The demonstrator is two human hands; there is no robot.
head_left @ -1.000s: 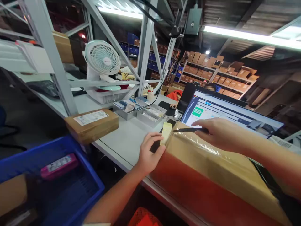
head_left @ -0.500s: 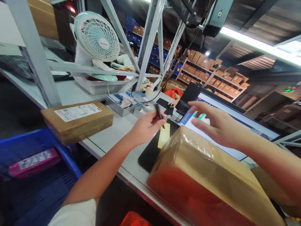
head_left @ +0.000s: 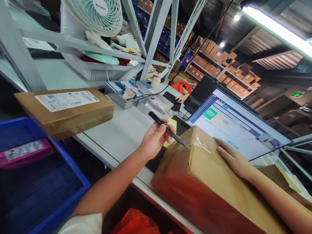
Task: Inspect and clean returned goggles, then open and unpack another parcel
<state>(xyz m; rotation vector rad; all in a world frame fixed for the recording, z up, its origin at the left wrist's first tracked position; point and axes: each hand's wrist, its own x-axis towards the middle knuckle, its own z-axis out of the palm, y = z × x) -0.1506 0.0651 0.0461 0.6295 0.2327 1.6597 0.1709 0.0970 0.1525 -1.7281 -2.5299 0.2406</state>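
Note:
My left hand is closed around a thin black knife-like tool, and the tip touches the taped top of a large cardboard box at the table's front edge. Flat on that box's top, toward its far right side, lies my right hand with the fingers stretched out. A small yellow note pad shows on a black mat just behind the left hand.
A flat brown parcel with a white label lies at the left on the white table. A blue crate holds a pink packet. A monitor, metal trays, a fan and a steel rack stand behind.
The black tool passed from my right hand to my left, which now sets its tip on the box tape. My right hand came down flat on the box. The camera tilted down.

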